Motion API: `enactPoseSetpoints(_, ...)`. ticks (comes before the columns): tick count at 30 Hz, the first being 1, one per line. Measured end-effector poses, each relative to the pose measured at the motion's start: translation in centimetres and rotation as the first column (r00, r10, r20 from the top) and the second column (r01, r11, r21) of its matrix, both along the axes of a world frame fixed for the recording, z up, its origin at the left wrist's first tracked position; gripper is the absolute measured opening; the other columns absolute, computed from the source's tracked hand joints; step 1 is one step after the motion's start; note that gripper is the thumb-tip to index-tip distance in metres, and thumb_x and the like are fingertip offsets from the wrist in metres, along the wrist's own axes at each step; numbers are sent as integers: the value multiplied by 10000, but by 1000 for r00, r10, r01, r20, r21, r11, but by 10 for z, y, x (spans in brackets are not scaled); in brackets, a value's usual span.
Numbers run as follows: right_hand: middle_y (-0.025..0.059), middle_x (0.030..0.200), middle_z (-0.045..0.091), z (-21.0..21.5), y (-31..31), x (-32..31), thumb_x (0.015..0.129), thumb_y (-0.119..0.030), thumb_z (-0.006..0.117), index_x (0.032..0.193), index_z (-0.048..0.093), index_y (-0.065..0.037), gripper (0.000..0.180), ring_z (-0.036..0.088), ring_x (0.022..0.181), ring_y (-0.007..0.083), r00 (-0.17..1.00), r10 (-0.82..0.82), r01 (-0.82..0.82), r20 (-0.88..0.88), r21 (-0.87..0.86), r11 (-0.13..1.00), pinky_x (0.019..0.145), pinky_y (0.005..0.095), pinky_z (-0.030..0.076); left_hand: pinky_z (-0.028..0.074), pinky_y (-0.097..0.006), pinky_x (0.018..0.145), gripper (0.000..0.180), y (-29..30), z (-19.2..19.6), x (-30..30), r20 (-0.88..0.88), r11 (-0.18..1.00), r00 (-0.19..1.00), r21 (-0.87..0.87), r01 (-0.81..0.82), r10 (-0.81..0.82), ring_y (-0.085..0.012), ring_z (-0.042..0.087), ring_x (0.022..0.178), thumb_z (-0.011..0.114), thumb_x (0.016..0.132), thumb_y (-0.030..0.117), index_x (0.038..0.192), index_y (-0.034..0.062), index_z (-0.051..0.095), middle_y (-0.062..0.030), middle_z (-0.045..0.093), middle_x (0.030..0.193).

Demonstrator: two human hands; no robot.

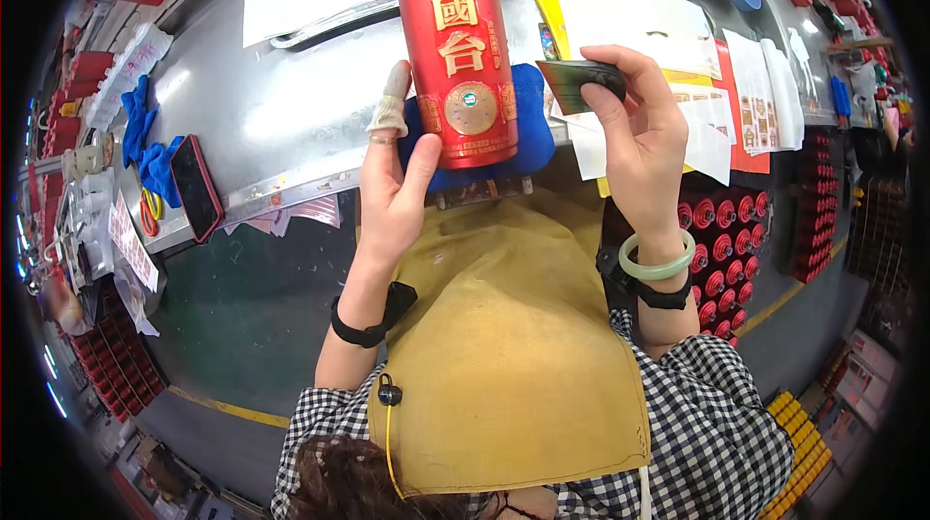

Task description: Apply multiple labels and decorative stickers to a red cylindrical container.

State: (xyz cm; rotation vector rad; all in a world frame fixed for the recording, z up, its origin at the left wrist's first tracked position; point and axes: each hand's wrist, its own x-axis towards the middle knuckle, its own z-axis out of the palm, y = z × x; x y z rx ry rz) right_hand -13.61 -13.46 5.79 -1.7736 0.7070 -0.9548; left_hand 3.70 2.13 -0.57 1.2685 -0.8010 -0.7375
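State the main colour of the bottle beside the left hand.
The bottle is red, with gold markings, best seen in the head view.

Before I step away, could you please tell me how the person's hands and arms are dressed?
The left hand wears a cream fabric finger cover on one finger; a black wrist strap circles that wrist. The right hand has a smooth pale-green bangle above a black wristband. Both black-and-white checked sleeves leave the forearms bare.

"How's the left hand (390, 196) posed?"
"Raised, index finger (385, 160) pointing forward, thumb (422, 164) spread from it."
"And the right hand (646, 144)?"
"Raised too, its thumb and curved index finger bent into a pinch."
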Motion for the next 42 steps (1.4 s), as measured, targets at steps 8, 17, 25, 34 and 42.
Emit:
enactPoseSetpoints(8,80,1013,729,-4,-3,5,963,60,634,1204,688,0,254,677,909,138,1000,-1,2,12,-14,1000,850,282,536,381,-534,1181,492,21,-14,-10,865,982,478,-74,-176,151,-472,451,1456,822,851,136,1325,53,719,-249,546,1522)
enactPoseSetpoints(17,90,1011,715,-4,-2,10,967,43,631,1210,677,-1,251,668,897,154,1000,-6,6,0,-64,998,842,281,529,413,-522,1153,581,23,-11,-17,904,953,345,-170,-249,252,-455,469,1434,865,785,64,1336,17,689,-235,554,1520)
enactPoseSetpoints(25,26,981,626,-8,8,2,1051,-115,596,1310,599,-6,280,544,843,78,991,91,-68,-101,217,974,776,242,475,364,-434,1201,792,5,0,-9,771,974,623,13,-224,133,-358,493,1446,824,841,56,1542,-18,462,-210,504,1574)
enactPoseSetpoints(34,-55,894,498,-21,31,0,926,-179,815,1364,543,-28,538,424,763,28,974,226,-162,-24,628,761,689,195,395,395,-461,1187,800,7,-9,-13,597,982,793,48,-183,118,-412,506,1422,806,845,30,1539,-80,424,-271,482,1563)
enactPoseSetpoints(42,-51,895,532,-27,30,4,936,-153,792,1424,500,-7,586,451,762,23,976,219,-155,-7,681,716,699,192,408,420,-449,1167,812,7,-9,-13,597,983,795,60,-174,105,-397,513,1422,802,845,8,1551,-73,411,-273,478,1565)
